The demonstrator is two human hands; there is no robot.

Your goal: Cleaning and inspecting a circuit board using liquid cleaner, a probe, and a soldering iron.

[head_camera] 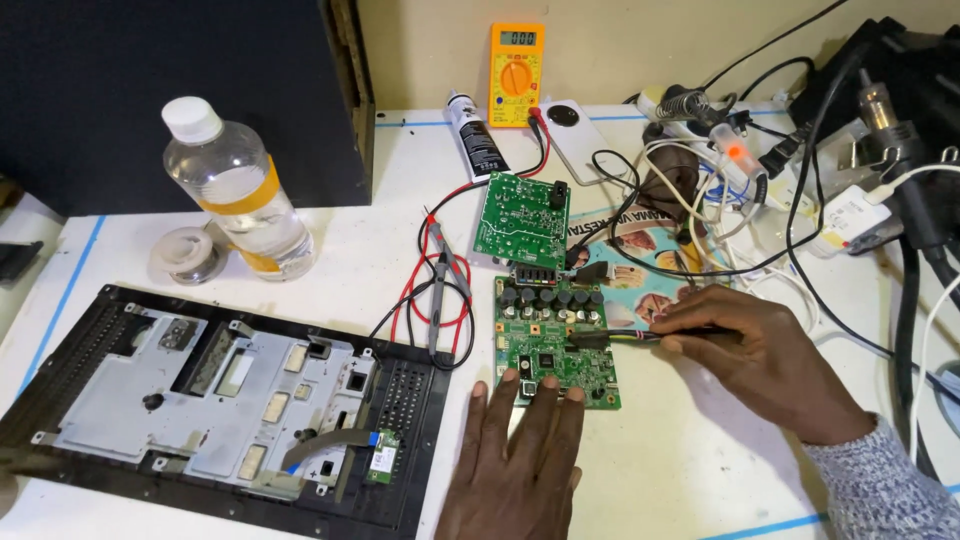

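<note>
White desk [690, 450], cluttered with repair gear.
Keep your left hand [520, 450] flat, steadying the green circuit board [555, 340]; right hand [760, 350] pinches the probe [620, 338] — hold it steady.

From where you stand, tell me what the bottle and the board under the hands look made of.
Bottle: clear plastic, seemingly, see-through and glossy, with a white cap. Circuit board: green laminate, likely fibreglass, with a semi-gloss coat and dark components. The left hand steadies it; the right hand holds a thin tool to it.

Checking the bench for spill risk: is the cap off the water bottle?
No, the water bottle stands upright with its white cap on.
</note>
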